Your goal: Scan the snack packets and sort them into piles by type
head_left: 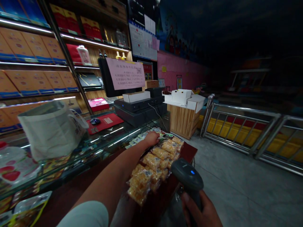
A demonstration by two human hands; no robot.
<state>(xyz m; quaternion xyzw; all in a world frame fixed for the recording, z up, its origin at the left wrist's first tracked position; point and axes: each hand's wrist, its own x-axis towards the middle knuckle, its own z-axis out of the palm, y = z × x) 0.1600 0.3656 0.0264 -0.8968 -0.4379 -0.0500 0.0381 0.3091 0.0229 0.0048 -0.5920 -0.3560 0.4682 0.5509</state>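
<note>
My right hand (pixel 200 209) is wrapped around the handle of a dark barcode scanner (pixel 188 175) with a lit blue light on top. The scanner's head points left, towards clear-wrapped golden snack packs (pixel 152 160) laid in rows on a dark red surface. My left arm reaches forward across the left side of these packs. At their far end, my left hand (pixel 152 138) is closed beside a green packet (pixel 168 135); whether its fingers grip that packet is hidden. More light-coloured packets (pixel 136 140) lie just left of the hand.
Left is a glass counter (pixel 113 142) with a pale cloth bag (pixel 53 129), a strawberry-patterned bottle (pixel 16 164), a mouse (pixel 95 121) on a red mat and a monitor (pixel 104 75). Shelves of boxes (pixel 30 45) stand behind. Ahead is a wooden cabinet (pixel 182 121); right, a metal railing (pixel 243 110).
</note>
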